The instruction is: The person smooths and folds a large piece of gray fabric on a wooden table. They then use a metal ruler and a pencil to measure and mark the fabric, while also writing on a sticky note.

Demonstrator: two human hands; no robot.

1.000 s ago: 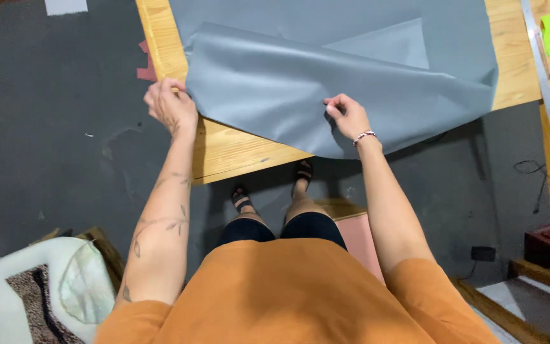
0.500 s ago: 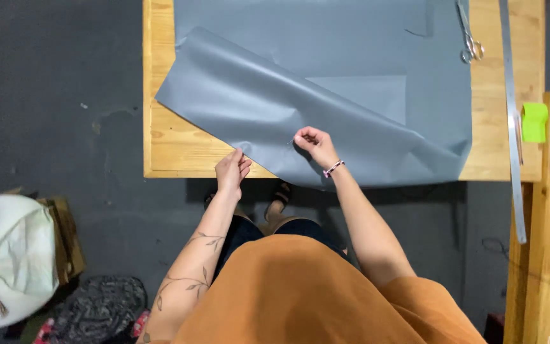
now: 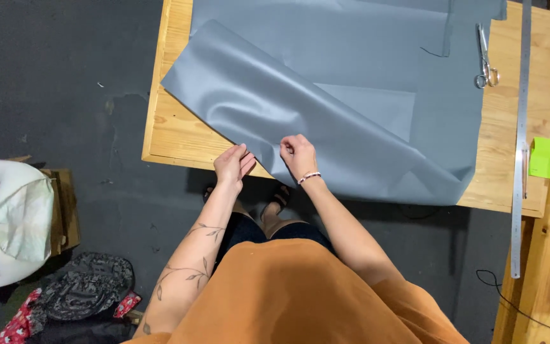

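- Lying across the wooden table (image 3: 179, 137) in the upper middle of the frame, the grey cloth (image 3: 351, 95) has a folded flap running diagonally toward the near edge.
- Left hand (image 3: 233, 164): fingers closed in a pinch on the flap's lower corner, at the table's near edge.
- Right hand (image 3: 298, 155): fingers curled down onto the same flap (whether they grip or only press, I cannot tell), just beside the left.
- Scissors (image 3: 485, 60) and a long metal ruler (image 3: 521, 140) lie at the upper right, well apart from both hands.
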